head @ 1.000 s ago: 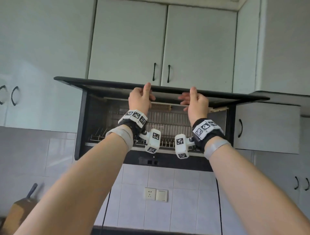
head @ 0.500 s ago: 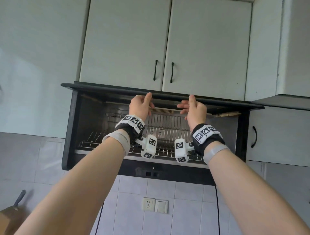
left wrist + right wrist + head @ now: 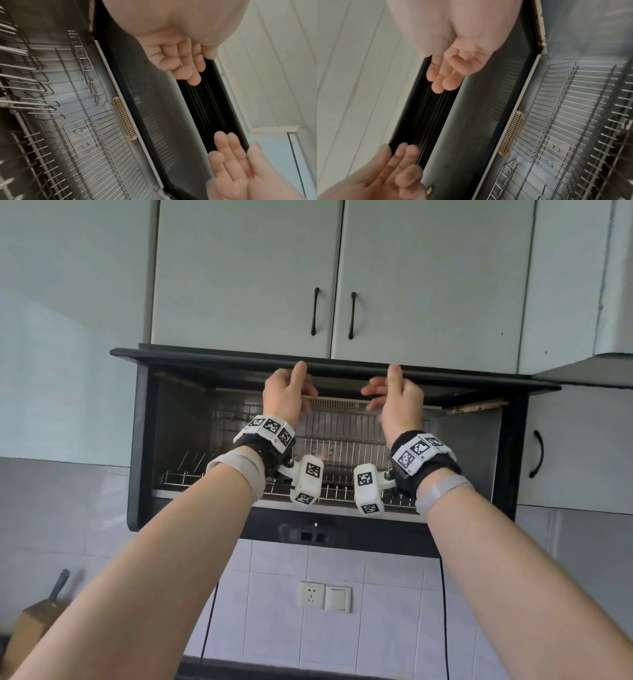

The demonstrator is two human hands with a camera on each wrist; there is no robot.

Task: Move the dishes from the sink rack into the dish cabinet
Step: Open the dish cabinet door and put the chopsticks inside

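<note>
The black dish cabinet hangs on the wall with its flip-up door raised to about level. Its wire rack holds no dishes that I can see. My left hand and right hand are both up at the door's front edge, thumbs against the rim and fingers loosely bent under it. In the left wrist view the left hand touches the door's dark grooved strip. The right hand does the same in the right wrist view. No dish or sink rack is in view.
White upper cabinets with black handles sit right above the raised door. A white cabinet adjoins on the right. Below are a tiled wall, a socket and a wooden knife block at the lower left.
Both hands stay at the door's front edge and the door remains raised. The head view has shifted, so the cabinet sits lower and more centred in the picture.
</note>
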